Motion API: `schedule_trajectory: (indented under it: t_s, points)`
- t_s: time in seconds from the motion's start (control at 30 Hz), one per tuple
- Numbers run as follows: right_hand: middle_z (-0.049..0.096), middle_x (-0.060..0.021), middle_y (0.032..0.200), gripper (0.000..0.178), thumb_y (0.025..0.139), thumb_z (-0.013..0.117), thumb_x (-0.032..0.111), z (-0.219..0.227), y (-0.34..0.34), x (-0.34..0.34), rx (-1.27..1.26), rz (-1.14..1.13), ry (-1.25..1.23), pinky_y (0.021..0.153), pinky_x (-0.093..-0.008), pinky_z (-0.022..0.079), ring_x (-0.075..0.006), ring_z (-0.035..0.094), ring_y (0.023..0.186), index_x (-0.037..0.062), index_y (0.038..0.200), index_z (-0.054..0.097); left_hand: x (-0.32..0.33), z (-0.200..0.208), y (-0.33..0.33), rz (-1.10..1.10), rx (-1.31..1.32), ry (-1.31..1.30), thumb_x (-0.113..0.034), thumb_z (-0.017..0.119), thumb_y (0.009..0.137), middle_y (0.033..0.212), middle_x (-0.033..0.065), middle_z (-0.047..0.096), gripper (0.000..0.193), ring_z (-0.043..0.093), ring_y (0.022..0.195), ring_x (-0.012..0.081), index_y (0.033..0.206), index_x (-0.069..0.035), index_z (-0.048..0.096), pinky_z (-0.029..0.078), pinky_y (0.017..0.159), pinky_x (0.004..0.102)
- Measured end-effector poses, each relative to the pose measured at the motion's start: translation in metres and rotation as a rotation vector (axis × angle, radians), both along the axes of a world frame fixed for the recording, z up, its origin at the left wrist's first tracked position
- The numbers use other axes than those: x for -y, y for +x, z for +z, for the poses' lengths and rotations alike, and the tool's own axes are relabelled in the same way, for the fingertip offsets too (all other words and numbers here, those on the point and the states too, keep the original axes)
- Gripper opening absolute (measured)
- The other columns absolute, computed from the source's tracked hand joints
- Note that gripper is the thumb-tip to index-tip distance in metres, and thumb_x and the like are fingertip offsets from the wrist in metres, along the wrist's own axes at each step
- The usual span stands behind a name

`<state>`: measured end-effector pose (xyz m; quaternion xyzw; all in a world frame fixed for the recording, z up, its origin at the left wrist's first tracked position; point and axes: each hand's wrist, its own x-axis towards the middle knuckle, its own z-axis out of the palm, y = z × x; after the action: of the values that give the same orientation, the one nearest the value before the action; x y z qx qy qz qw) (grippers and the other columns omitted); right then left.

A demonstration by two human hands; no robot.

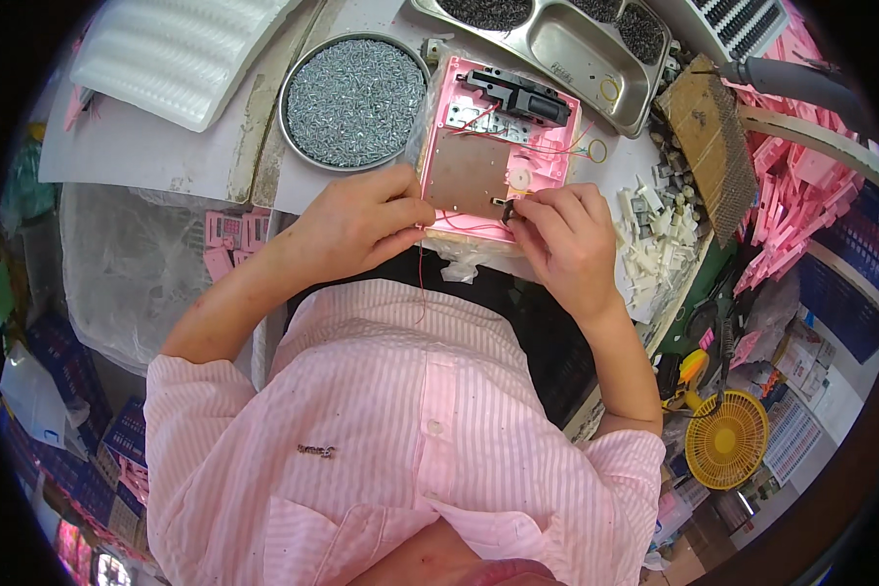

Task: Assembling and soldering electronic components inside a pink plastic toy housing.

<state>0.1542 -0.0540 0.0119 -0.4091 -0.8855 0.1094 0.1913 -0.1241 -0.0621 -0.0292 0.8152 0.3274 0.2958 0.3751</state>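
Pink plastic casing (553,172) is set right of screw pan (283,107); red wire (422,272) is pinched by the left hand (371,223), small black part (509,210) by the right hand (568,234). Casing judged light, stiff; wire fragile; best gripped by rim.

Two hands showed: one left hand (371,220) between 10 and 11 o'clock, one right hand (571,239) at 2. One pink casing (556,171) lay between 12 and 1, bearing one black module (532,101), one brown board (464,176). One round tray (282,104) sat at 11; its screws (351,98) were too many to count. One steel compartment tray (566,54) sat at 1. One cardboard piece (713,146) stood at 2. White parts (659,220), between 2 and 3, were beyond counting. One yellow fan (725,439) was at 4.
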Motion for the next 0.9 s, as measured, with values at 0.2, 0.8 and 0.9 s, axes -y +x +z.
schedule_trajectory:
  t_s: [0.2, 0.8, 0.9]
  points:
    - [0.065, -0.0047, 0.091, 0.025, 0.07, 0.078, 0.008, -0.008, 0.0, 0.004, -0.012, -0.055, -0.005, 0.074, -0.0383, 0.048, -0.0266, 0.058, 0.087, 0.0062, 0.092, 0.068, 0.0, -0.001, 0.0, -0.005, -0.015, 0.011, -0.005, 0.075, 0.078, 0.09, 0.0091, 0.057, 0.023, 0.06, 0.077, 0.0264, 0.099, -0.005, 0.067, 0.049, 0.066, 0.0355]
    - [0.065, -0.0073, 0.09, 0.024, 0.07, 0.077, 0.004, 0.009, -0.009, 0.0, 0.038, -0.033, -0.159, 0.077, -0.0381, 0.048, -0.0279, 0.058, 0.088, 0.004, 0.092, 0.069, -0.001, 0.001, -0.001, -0.02, -0.034, -0.006, -0.01, 0.072, 0.082, 0.091, 0.0088, 0.055, 0.018, 0.061, 0.081, 0.0274, 0.098, -0.005, 0.064, 0.051, 0.068, 0.0373]
    - [0.062, -0.0041, 0.089, 0.021, 0.073, 0.075, 0.009, 0.003, -0.002, -0.003, 0.028, -0.019, -0.125, 0.075, -0.0382, 0.042, -0.0263, 0.055, 0.09, 0.0094, 0.092, 0.067, -0.004, 0.002, 0.0, -0.012, -0.006, 0.003, -0.006, 0.075, 0.079, 0.089, 0.0096, 0.057, 0.021, 0.061, 0.078, 0.027, 0.098, -0.005, 0.067, 0.05, 0.066, 0.0367]
